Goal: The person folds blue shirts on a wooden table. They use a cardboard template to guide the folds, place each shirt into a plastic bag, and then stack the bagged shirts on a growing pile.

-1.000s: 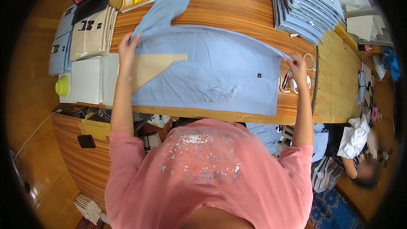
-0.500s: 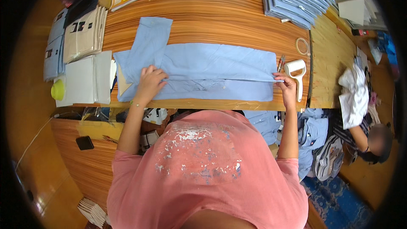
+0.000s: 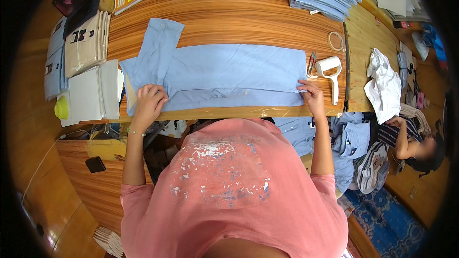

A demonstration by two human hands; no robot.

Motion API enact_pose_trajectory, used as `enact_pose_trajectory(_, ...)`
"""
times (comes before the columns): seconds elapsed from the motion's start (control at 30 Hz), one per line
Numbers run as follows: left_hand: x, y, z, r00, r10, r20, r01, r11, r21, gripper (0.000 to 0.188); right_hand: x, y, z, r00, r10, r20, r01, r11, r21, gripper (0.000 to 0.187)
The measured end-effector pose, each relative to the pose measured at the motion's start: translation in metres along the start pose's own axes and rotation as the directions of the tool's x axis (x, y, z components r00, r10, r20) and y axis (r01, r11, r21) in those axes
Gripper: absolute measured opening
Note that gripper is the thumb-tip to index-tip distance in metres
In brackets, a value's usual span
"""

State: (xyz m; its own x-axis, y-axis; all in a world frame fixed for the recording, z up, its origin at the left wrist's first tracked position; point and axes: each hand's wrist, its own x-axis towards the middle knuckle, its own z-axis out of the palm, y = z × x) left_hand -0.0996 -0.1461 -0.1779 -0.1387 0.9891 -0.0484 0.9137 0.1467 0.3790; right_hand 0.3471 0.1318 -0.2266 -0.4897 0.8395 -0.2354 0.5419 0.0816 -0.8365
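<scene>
Resting palm-down, the left hand (image 3: 150, 101) lays bent fingers on the near left part of the folded light-blue shirt (image 3: 234, 67). Its long axis runs left to right along the wooden table's (image 3: 229, 5) near edge, between both hands. The right hand (image 3: 311, 96) touches its right edge, fingers curled; whether either pinches cloth, I cannot tell.
</scene>
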Motion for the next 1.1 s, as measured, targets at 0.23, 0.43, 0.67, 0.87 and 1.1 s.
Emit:
enact_pose_trajectory(0.23,-0.011,0.008,0.0,0.999,0.025,-0.04,-0.026,0.999,-0.024,0.008,0.0,0.002,0.004,0.998,-0.049,-0.041,0.041,0.982,-0.183,0.027)
enact_pose_trajectory(0.43,0.002,0.015,0.017,0.987,0.092,0.13,-0.086,0.995,-0.054,0.012,0.007,-0.02,0.005,0.974,-0.215,-0.077,0.124,0.78,-0.613,0.032)
enact_pose_trajectory(0.67,0.02,0.051,0.09,0.986,0.167,-0.018,-0.167,0.986,0.0,0.041,0.014,-0.053,0.071,0.915,-0.349,0.204,0.395,0.659,-0.64,0.045)
enact_pose_trajectory(0.87,0.009,0.043,0.099,0.985,0.17,-0.022,-0.17,0.985,-0.013,0.048,0.075,-0.117,0.104,0.801,-0.587,0.117,0.569,0.688,-0.45,0.029)
enact_pose_trajectory(1.1,0.008,0.041,0.094,0.969,0.245,0.029,-0.246,0.969,0.037,0.05,0.19,-0.194,0.291,0.653,-0.658,0.374,0.755,0.603,-0.258,0.023)
